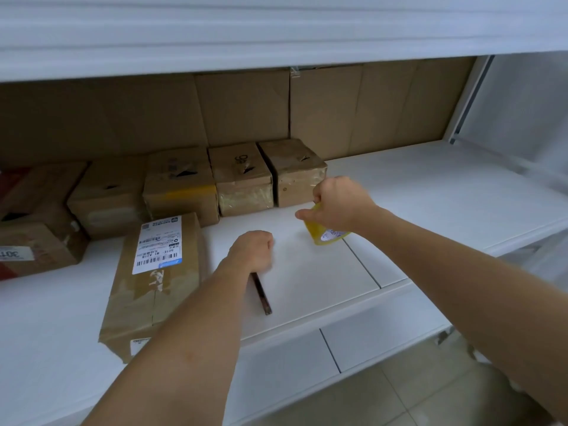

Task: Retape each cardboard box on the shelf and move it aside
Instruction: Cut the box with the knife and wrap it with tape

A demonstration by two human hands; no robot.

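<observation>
A long cardboard box [153, 284] with a white shipping label lies on the white shelf [445, 195] at the front left. To its right my left hand [253, 250] is curled round the upper end of a thin dark tool [262, 295] whose tip lies on the shelf. My right hand [339, 202] holds a roll of yellowish tape [324, 233] just above the shelf, in front of the rightmost small box [295, 173]. Several small taped boxes [181, 186] stand in a row at the back.
Flat cardboard sheets [246, 109] line the shelf's back wall. More boxes [37, 229] crowd the far left. An upper shelf [276, 32] hangs overhead. The shelf's right half is bare white surface; a lower shelf [307, 358] and tiled floor [384, 401] lie below.
</observation>
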